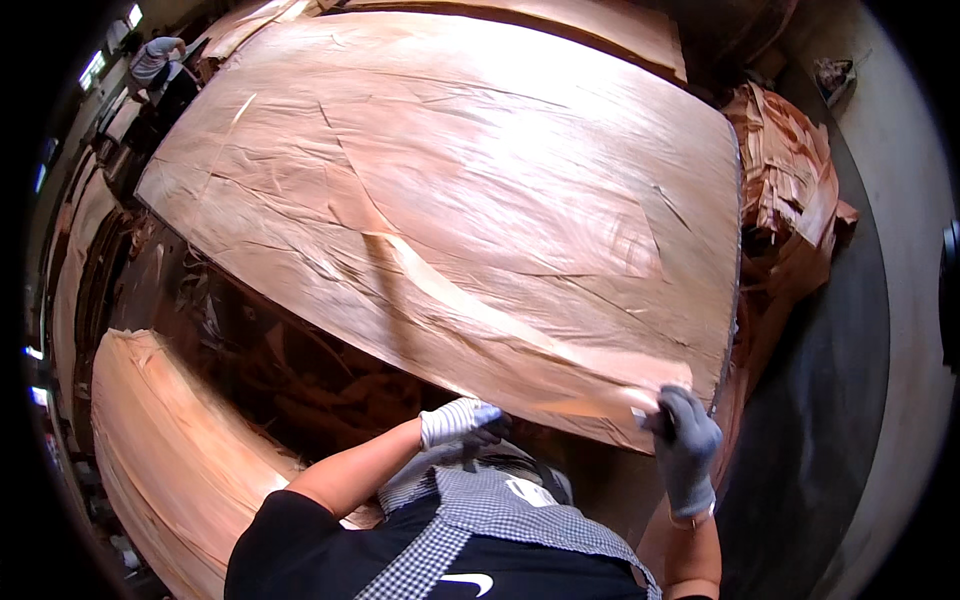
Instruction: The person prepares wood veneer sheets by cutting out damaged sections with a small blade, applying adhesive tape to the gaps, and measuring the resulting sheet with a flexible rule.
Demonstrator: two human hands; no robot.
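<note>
A large sheet of pinkish-tan wood veneer (pixel 480 190), wrinkled and split in places, covers the big table before me. My right hand (pixel 688 440), in a grey glove, is closed on the end of a long loose veneer strip (pixel 480 312) at the near right corner. The strip is lifted there and runs back left across the sheet. A small whitish bit shows beside those fingers, too small to name. My left hand (pixel 462 422), in a striped white glove with blue and dark parts, is curled at the table's near edge, in front of my apron. What its fingers hold, if anything, is hidden.
A stack of veneer (pixel 170 430) curves along the lower left. Dark space with veneer scraps (pixel 330 390) lies between it and the table. Bundled veneer (pixel 785 180) stands against the right side. A person (pixel 155 62) bends over something at the far left.
</note>
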